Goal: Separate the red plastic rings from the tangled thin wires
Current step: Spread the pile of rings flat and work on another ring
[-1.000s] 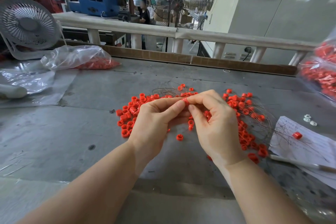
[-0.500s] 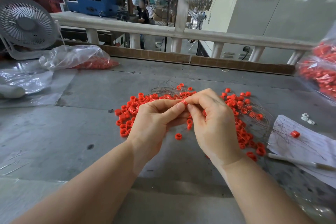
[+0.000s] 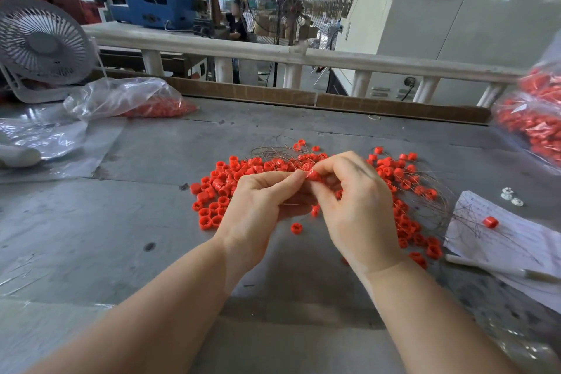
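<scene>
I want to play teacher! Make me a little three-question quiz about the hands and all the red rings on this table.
1. True or false: both hands, left hand and right hand, pinch one small red plastic ring.
2. Where does the lone red ring lie? A) on the white handwritten paper sheet B) inside the clear plastic bag C) on the white table fan
3. Fill in: the thin tangled wires spread mostly on the ____ side of the red ring pile.

Key: 1 true; 2 A; 3 right
</scene>
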`<state>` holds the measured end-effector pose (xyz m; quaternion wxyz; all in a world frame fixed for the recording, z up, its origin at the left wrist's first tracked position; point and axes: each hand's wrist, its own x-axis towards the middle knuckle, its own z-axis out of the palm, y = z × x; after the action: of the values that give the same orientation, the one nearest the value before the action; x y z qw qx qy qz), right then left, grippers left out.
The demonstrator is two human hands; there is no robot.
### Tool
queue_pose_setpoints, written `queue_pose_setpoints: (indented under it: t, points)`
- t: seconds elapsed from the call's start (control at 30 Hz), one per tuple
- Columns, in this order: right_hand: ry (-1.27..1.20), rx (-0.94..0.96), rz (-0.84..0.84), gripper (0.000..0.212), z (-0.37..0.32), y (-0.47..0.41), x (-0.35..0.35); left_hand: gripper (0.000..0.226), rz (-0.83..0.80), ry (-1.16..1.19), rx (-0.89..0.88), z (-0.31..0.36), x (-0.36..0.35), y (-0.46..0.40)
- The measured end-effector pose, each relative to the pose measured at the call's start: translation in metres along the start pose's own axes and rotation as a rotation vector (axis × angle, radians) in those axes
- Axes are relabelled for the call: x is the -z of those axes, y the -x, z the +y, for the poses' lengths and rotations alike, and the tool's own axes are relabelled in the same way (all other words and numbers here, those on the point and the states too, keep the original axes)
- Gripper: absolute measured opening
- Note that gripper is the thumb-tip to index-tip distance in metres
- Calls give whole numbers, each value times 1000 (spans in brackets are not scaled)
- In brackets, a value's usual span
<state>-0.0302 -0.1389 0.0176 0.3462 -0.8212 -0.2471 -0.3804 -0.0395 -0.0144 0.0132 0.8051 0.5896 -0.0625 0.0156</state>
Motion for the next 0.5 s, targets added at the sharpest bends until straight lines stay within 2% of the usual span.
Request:
queue_pose_setpoints:
  t: [0.23,0.43,0.5]
  points:
    - [-11,15,-51,6,1,-2,2,30,22,-125,-98,3,-1,3]
    - [-88,-42,-62,7,1,-3,3,16,31,-152,-187,4,0,3]
    - [-121,-62,-67,8,2,-3,2,20,36,-162,-227,4,3,2]
